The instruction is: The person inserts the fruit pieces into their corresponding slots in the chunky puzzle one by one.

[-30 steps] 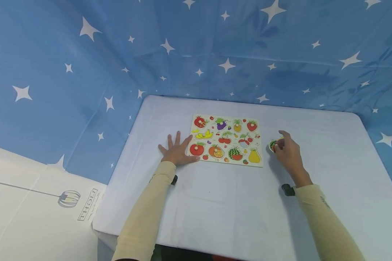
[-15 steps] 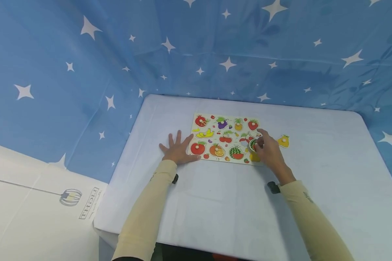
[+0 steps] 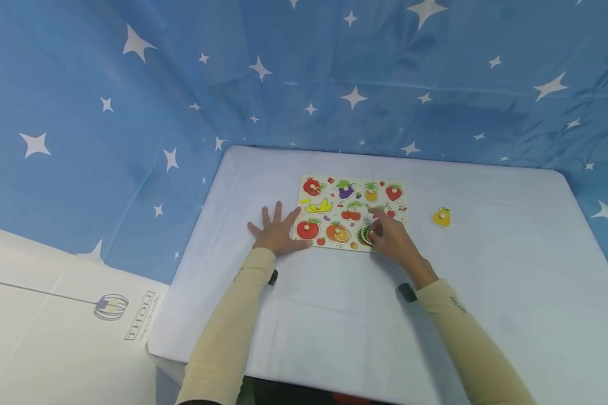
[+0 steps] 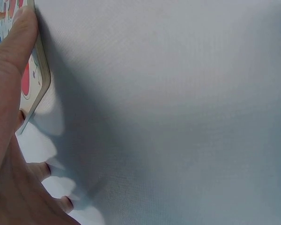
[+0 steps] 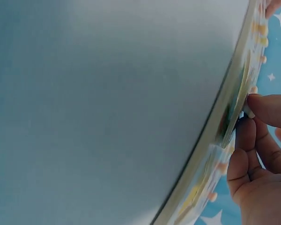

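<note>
A wooden fruit puzzle board point(image 3: 360, 181) lies on the white-covered table. My left hand point(image 3: 275, 233) rests spread at its left edge, the thumb point(image 4: 19, 40) along the near side and the fingers fanned out on the cloth. With my right hand point(image 3: 395, 239) I pinch the small knob point(image 5: 248, 111) of a watermelon puzzle piece point(image 3: 363, 235). This piece is over the printed watermelon in the bottom row, partly hidden by my fingers. In the right wrist view it lies against or just above the board; I cannot tell if it is seated. My hand covers the board's lower right corner.
A yellow pear piece point(image 3: 441, 217) lies on the tablecloth point(image 3: 512, 253) to the right of the board. Other knobbed fruit pieces, such as the apple point(image 3: 308, 229) and orange point(image 3: 338, 232), sit in the board. A blue star-patterned curtain point(image 3: 284, 50) hangs behind the table.
My right hand has carried the watermelon piece leftwards from beside the pear piece to the board's bottom row. The pear piece now lies uncovered. My left hand has stayed in place.
</note>
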Available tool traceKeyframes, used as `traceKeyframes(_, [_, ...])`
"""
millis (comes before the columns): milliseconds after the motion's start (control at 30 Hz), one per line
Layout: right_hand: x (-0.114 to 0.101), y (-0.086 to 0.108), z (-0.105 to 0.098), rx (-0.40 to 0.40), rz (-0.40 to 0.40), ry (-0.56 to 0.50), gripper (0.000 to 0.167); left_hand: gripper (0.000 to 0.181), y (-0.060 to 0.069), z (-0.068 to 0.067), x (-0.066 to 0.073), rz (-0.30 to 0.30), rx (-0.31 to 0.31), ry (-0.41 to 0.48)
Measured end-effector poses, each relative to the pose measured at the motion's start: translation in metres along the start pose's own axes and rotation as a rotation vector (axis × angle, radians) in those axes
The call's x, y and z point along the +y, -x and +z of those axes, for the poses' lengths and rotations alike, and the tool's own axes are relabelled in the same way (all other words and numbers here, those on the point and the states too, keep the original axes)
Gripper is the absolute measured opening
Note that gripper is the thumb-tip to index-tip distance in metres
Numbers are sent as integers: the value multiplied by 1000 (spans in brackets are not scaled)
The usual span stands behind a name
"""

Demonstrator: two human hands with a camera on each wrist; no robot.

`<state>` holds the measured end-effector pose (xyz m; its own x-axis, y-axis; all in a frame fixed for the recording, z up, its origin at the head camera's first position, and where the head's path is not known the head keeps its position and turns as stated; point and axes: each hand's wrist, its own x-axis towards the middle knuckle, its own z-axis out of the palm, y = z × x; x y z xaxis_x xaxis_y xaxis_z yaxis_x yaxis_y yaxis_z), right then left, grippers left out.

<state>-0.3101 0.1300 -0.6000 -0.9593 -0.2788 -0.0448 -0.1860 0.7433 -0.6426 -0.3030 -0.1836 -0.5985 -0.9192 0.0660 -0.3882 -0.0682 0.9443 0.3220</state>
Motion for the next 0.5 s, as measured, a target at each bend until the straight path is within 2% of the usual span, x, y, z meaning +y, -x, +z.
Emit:
traceKeyframes(200, [-8, -2, 6, -7, -9, 14, 63, 106, 2, -1, 1, 0, 0, -2])
traceKeyframes(500, [-8, -5, 8, -23, -50, 20, 58, 105, 2, 0, 1, 1, 18, 18])
